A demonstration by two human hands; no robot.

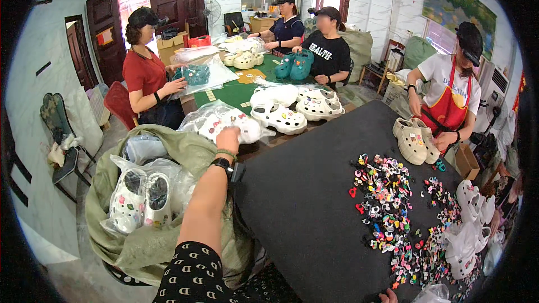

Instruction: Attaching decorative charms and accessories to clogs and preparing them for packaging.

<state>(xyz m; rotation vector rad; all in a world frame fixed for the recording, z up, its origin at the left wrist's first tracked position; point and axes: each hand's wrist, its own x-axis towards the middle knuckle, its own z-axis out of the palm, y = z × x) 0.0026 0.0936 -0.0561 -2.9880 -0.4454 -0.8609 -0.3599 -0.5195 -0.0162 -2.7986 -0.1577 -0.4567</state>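
My left hand (pixel 227 139) reaches far forward to a pair of white clogs with colourful charms (pixel 210 126) in a clear plastic bag. Its fingers look closed on the bagged clogs, though the fingertips are partly hidden. Only a few fingers of my right hand (pixel 387 296) show, lying at the near edge of the black table (pixel 303 191); nothing is visible in them. Beside the bagged pair stand more white clogs (pixel 279 119). Below my left arm, another bagged pair of white clogs (pixel 135 199) lies in a large green sack (pixel 106 235).
Loose shoe charms (pixel 384 191) are heaped on the table's right side, beside more white clogs (pixel 469 202). A person in a red apron (pixel 449 101) handles beige clogs (pixel 412 140). Three other people work around a green table (pixel 208 98); teal clogs (pixel 295 64) are there.
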